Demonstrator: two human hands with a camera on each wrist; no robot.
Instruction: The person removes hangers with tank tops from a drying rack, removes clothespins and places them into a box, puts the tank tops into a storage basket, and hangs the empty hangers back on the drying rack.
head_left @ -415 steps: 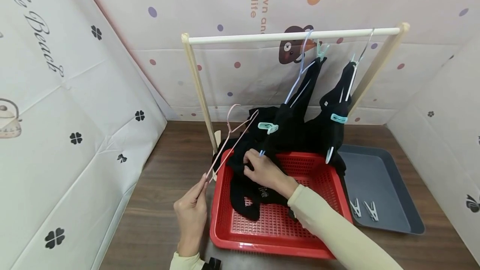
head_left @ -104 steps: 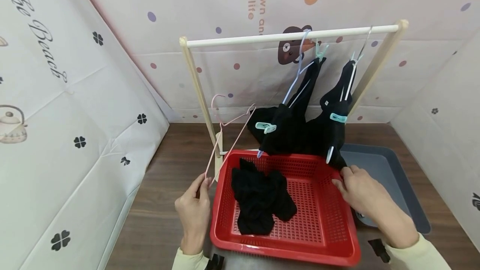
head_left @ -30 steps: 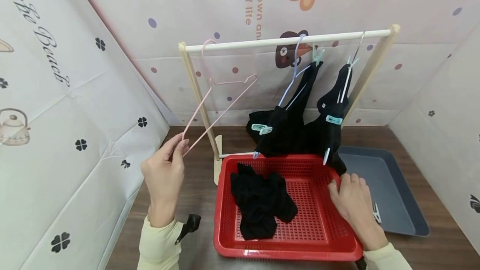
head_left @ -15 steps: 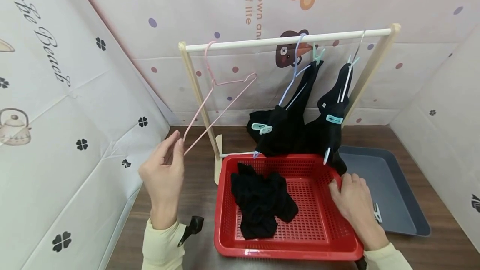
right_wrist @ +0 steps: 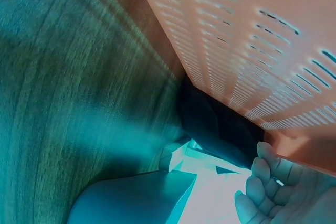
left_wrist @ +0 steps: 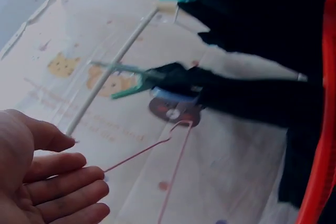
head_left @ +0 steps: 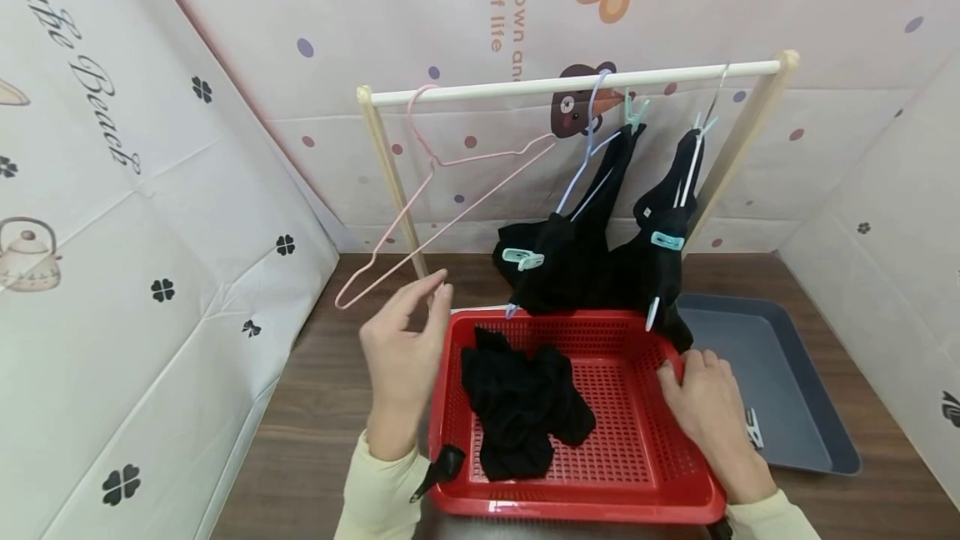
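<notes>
A pink hanger (head_left: 450, 190) hangs bare by its hook near the left end of the white rail (head_left: 517, 88). Just in front of its lower bar is my left hand (head_left: 405, 340), fingers relaxed and apart from the hanger; the left wrist view shows that hand (left_wrist: 58, 182) with nothing in it. My right hand (head_left: 708, 407) grips the right rim of the red basket (head_left: 577, 507), thumb inside and fingers outside. In the right wrist view its fingers (right_wrist: 262, 177) lie along the basket's outer wall (right_wrist: 236, 51). A crumpled black garment (head_left: 525, 407) lies in the basket.
Two black garments hang on the rail's right half, one on a blue hanger (head_left: 587, 161), the other on a white hanger (head_left: 697, 165). Teal clothespins (head_left: 667, 240) grip them. A grey tray (head_left: 787, 390) with a white clothespin (head_left: 753, 429) lies right of the basket.
The pink hanger rose onto the rail, and my left hand let go of it and shifted right. Earlier, my right hand moved from the black garment to the basket's right rim.
</notes>
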